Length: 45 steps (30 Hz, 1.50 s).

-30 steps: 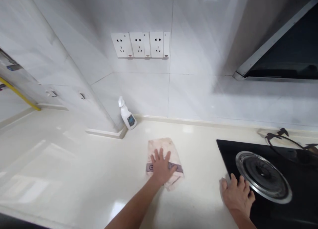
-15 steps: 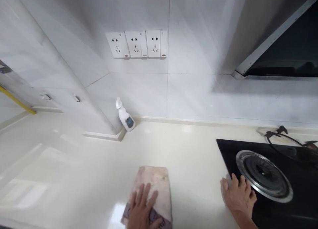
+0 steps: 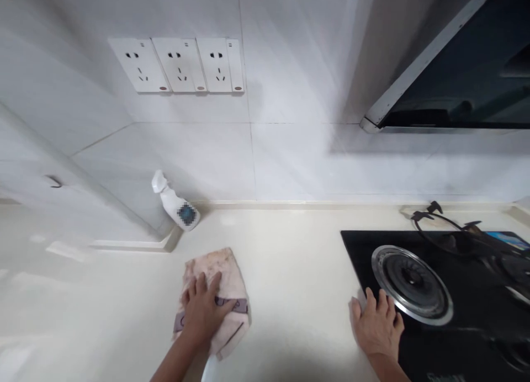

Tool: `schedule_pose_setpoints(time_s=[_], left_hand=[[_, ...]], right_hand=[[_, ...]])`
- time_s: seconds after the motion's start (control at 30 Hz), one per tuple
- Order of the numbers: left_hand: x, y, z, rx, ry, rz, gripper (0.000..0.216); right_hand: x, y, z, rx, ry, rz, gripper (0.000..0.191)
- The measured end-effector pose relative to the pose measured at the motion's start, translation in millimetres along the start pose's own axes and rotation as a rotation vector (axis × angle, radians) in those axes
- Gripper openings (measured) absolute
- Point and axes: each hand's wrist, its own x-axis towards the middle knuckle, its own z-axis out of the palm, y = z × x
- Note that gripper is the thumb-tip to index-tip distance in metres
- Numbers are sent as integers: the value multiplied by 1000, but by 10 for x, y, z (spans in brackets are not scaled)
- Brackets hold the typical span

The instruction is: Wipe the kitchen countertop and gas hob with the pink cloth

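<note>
My left hand point(image 3: 202, 310) lies flat, fingers spread, pressing a stained pinkish cloth point(image 3: 221, 277) onto the cream countertop point(image 3: 290, 271). A grey band crosses the cloth just under my fingers. My right hand point(image 3: 377, 328) rests open, palm down, on the front left corner of the black glass stove point(image 3: 360, 249), close to the round steel burner point(image 3: 411, 282). A white spray bottle point(image 3: 174, 201) leans in the corner behind the cloth, a short way beyond my left hand.
White tiled wall point(image 3: 298, 155) runs behind the counter, with three sockets point(image 3: 178, 64) above. A range hood point(image 3: 455, 67) hangs at the upper right. A black pan support point(image 3: 439, 219) sits at the stove's back. A boxed wall column juts out at left.
The left hand pulled the cloth toward me half a second ago and has now pushed it back away, toward the spray bottle. The right hand stayed on the stove corner. The view shifted left.
</note>
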Motion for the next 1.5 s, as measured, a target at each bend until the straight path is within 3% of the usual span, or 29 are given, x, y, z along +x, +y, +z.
schedule_pose_setpoints(time_s=[0.23,0.43,0.6,0.7,0.8,0.93,1.17,1.33,1.5], left_hand=[[973,634,-51,-72,84,93,77],[1325,1361,4,-149,81,148,81],[1226,2088,-45,-245,-48,296,88],[963,2438,-44,-318,-129,436,92],[577,2594,-4,-404,-220,608,95],[-10,2458,87,-493,-296,802,95],[-731,1718,430,-488,-241,944,93],[-914,1045,656,-376,-119,821,95],[-886,425,489,-269,-59,550,92]], right_hand=[[7,-47,-69,13,-3,4,66],[12,-62,-122,-13,-12,-2,64],[20,-62,-107,-28,-6,-12,62],[23,-63,-89,-29,-3,-11,62],[22,-60,-66,-23,9,-3,61],[20,-47,-40,-4,25,-2,58],[14,-28,-23,4,44,-8,59],[8,-20,-17,28,29,-2,63],[2,-7,-3,67,42,1,63]])
